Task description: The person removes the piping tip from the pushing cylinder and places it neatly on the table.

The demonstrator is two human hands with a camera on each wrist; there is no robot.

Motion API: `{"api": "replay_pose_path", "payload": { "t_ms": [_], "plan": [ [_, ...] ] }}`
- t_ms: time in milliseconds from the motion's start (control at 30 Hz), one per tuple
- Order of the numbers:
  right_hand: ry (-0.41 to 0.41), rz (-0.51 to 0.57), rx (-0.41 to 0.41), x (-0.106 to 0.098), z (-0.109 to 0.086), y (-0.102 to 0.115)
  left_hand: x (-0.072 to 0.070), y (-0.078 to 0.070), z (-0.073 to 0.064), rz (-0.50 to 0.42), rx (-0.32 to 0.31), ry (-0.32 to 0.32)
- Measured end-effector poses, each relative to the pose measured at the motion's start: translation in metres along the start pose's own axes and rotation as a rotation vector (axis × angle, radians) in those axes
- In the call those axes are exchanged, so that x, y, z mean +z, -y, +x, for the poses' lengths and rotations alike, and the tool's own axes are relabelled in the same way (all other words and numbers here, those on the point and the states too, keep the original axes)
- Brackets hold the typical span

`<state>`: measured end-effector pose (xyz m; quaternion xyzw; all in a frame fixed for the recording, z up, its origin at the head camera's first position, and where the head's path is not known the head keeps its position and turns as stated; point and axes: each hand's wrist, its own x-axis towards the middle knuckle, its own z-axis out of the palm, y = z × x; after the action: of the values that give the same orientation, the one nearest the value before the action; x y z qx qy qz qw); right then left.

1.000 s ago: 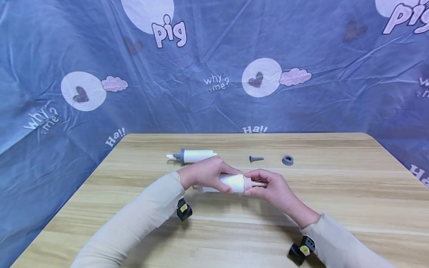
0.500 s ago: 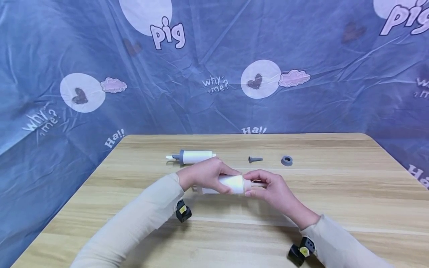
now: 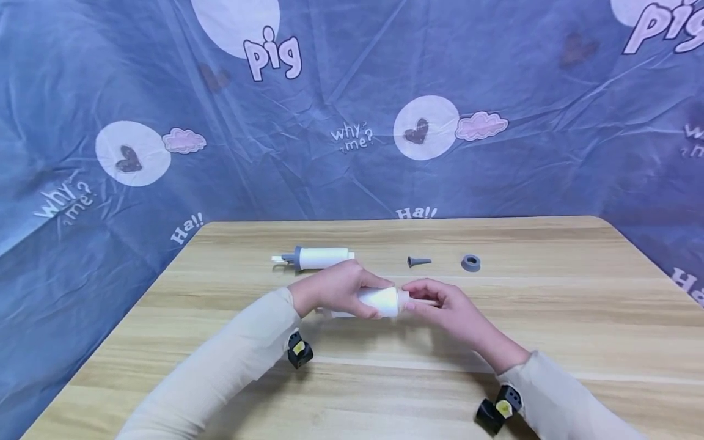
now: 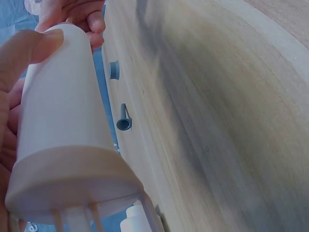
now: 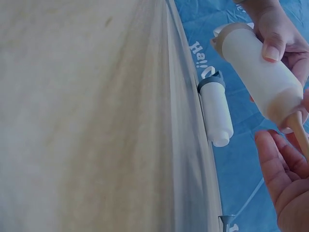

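Note:
A white syringe-like barrel (image 3: 381,302) lies level in front of me, held by my left hand (image 3: 337,288) with the thumb along its near side. Its right end narrows to a beige collar (image 5: 286,107) with a thin beige nozzle (image 5: 301,131). At its other end, a wide beige cap (image 4: 72,179) shows in the left wrist view. My right hand (image 3: 448,310) is at the nozzle end, thumb near the collar. In the right wrist view its fingertips (image 5: 264,140) are loosely bent and stand off from the collar, around the nozzle.
Behind my left hand lies a second white barrel (image 3: 324,258) with a grey cap. Further right on the wooden table (image 3: 550,293) are a small grey cone nozzle (image 3: 419,261) and a grey ring (image 3: 471,263). A blue printed cloth (image 3: 308,171) hangs behind.
My right thumb has moved up from the collar's near side, and the right fingers have loosened from the collar. The left hand and barrel have stayed about in place.

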<state>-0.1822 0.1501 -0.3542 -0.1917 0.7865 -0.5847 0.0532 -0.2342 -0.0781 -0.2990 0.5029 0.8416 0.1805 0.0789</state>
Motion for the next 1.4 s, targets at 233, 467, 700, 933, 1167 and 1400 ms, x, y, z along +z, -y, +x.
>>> {"api": "replay_pose_path", "payload": {
  "t_ms": [233, 467, 700, 933, 1167, 1400],
  "plan": [
    [0.038, 0.071, 0.000, -0.0019, -0.0011, 0.0004, 0.0028, 0.0005, -0.0016, 0.000, 0.023, -0.007],
    [-0.004, 0.011, 0.022, -0.0006, -0.0011, 0.0003, 0.0029, 0.0002, -0.0022, 0.005, 0.033, -0.004],
    [-0.018, -0.020, 0.017, 0.0013, 0.0003, -0.0007, 0.0034, -0.0002, -0.0025, -0.003, 0.028, 0.004],
    [-0.010, -0.007, -0.008, 0.0006, -0.0015, 0.0008, 0.0021, -0.0005, -0.0023, -0.001, 0.033, 0.012],
    [-0.002, 0.000, -0.042, -0.0002, -0.0017, 0.0008, 0.0017, -0.0003, -0.0018, -0.006, 0.027, 0.023],
    [-0.003, -0.014, -0.030, 0.0010, -0.0007, 0.0006, 0.0024, 0.0002, -0.0029, -0.023, 0.034, 0.028]
  ]
}}
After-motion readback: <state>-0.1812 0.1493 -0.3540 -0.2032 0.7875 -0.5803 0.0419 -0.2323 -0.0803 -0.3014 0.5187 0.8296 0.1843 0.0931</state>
